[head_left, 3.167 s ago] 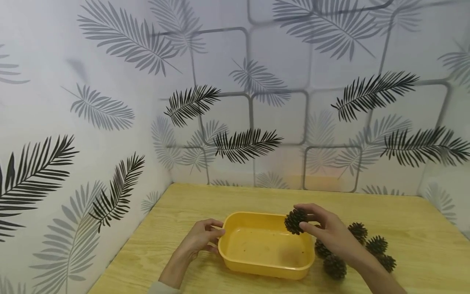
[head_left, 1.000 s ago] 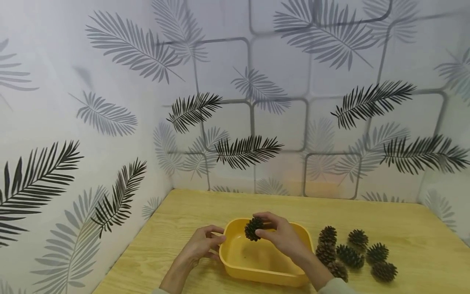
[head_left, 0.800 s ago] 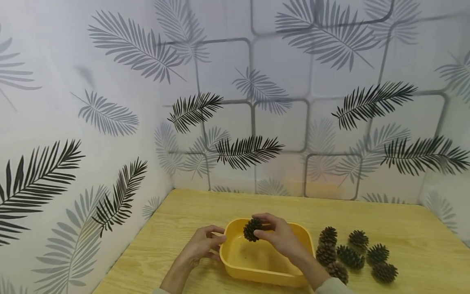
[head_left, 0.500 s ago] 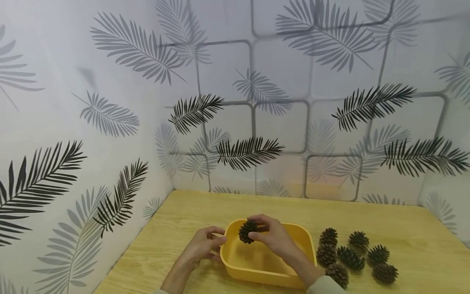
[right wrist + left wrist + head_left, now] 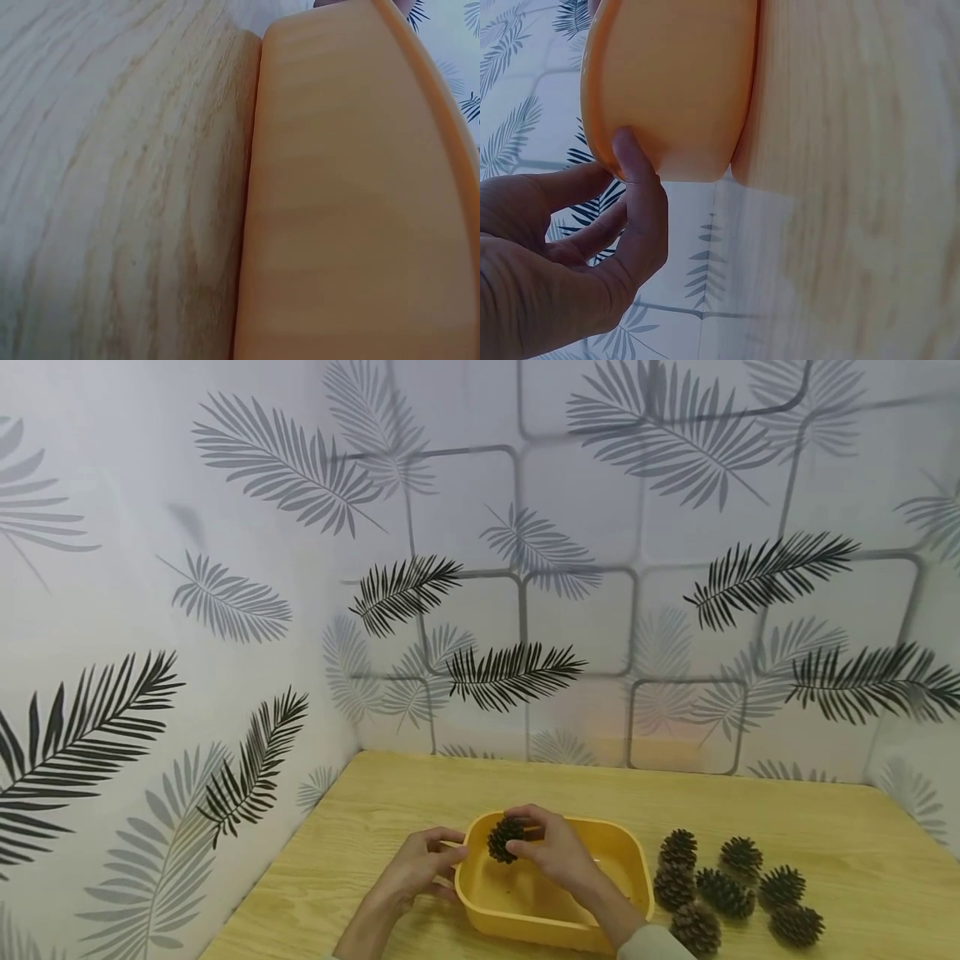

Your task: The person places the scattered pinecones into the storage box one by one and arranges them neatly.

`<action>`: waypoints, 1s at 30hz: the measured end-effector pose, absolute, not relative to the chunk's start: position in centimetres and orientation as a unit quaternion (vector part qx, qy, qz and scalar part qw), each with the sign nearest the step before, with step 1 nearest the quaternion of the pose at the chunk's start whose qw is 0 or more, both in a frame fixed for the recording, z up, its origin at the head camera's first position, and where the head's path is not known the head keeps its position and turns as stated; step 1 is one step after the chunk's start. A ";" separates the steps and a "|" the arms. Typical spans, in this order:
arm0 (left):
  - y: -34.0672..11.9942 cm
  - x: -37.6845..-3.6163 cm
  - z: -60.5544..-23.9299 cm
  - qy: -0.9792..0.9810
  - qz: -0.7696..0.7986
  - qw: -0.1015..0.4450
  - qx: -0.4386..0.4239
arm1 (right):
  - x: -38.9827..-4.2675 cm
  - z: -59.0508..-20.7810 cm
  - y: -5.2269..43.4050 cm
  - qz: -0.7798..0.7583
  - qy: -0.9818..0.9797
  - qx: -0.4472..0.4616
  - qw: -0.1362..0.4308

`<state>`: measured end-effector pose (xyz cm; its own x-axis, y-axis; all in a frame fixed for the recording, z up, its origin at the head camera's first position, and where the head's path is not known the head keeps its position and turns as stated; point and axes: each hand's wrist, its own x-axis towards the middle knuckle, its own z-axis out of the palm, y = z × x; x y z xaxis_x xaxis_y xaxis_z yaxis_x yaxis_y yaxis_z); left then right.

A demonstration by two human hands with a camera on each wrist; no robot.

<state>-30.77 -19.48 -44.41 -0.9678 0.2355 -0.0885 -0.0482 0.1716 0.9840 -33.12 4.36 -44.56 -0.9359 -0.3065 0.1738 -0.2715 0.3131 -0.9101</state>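
Note:
A yellow plastic basin (image 5: 540,928) stands on the wooden table, its left end held by my left hand (image 5: 415,866). In the left wrist view, that hand (image 5: 570,262) has its thumb and fingertips at the corner of the basin's rim and outer wall (image 5: 675,82). My right hand (image 5: 558,856) pinches a dark brown pine cone (image 5: 503,842) between thumb and fingers, inside the basin near its back left corner. The right wrist view shows mainly the basin's outer wall (image 5: 360,195); the right hand's grip is hidden there.
Several pine cones lie in a loose group right of the basin, including one at the front (image 5: 696,930) and one at the far right (image 5: 797,925). The wooden table (image 5: 420,785) meets walls (image 5: 577,610) with a feather-leaf print at the back and left.
My right hand has carried the pine cone leftward from above the basin's right end to its back left corner, lowering it slightly at the end. The left hand keeps its place on the basin.

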 end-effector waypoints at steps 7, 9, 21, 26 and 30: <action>-19.5 -31.0 -44.5 0.756 0.642 0.109 0.066 | -33.8 -45.0 4.2 -0.547 0.817 -0.183 0.008; -19.5 -31.0 -44.5 0.758 0.640 0.107 0.068 | -33.9 -45.0 4.1 -0.536 0.824 -0.185 0.005; -19.5 -30.8 -44.3 0.764 0.632 0.116 0.057 | -33.9 -45.4 3.9 -0.506 0.839 -0.202 -0.011; -19.5 -30.7 -44.5 0.768 0.628 0.112 0.058 | -33.4 -45.1 3.9 -0.509 0.838 -0.195 -0.006; -19.6 -30.7 -44.6 0.770 0.626 0.111 0.053 | -33.1 -44.8 4.0 -0.506 0.839 -0.198 -0.007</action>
